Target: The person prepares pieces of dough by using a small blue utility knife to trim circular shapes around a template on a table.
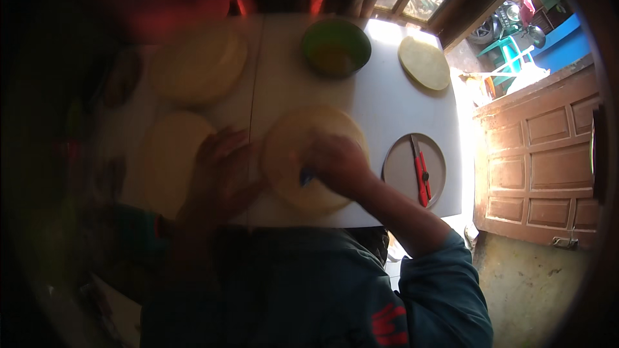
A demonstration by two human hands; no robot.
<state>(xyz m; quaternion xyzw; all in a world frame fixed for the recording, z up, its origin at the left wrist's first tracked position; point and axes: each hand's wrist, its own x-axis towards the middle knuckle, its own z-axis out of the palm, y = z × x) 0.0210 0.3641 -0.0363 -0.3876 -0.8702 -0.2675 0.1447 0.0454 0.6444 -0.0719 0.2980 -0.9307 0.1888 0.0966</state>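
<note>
In front of me a thick-looking, pale yellow round disc (316, 200) lies on the white table, possibly a stack of thin sheets. Over its right half, my right hand (338, 161) is closed, fingers curled down onto the surface. A small blue thing (307, 176) pokes out beneath that hand; its kind cannot be made out. My left hand (222, 164) rests between this disc and another pale disc (169, 158) to the left, its fingers stretched and slightly apart, holding nothing visible. Shade and motion blur both hands.
A green bowl (316, 48) with yellowish contents stands at the back. Another pale round (200, 67) lies far left, and a thin one (423, 63) far right. On a grey plate (396, 183) at right lies a red cutter knife (422, 177). A brown wooden door (541, 148) stands beyond.
</note>
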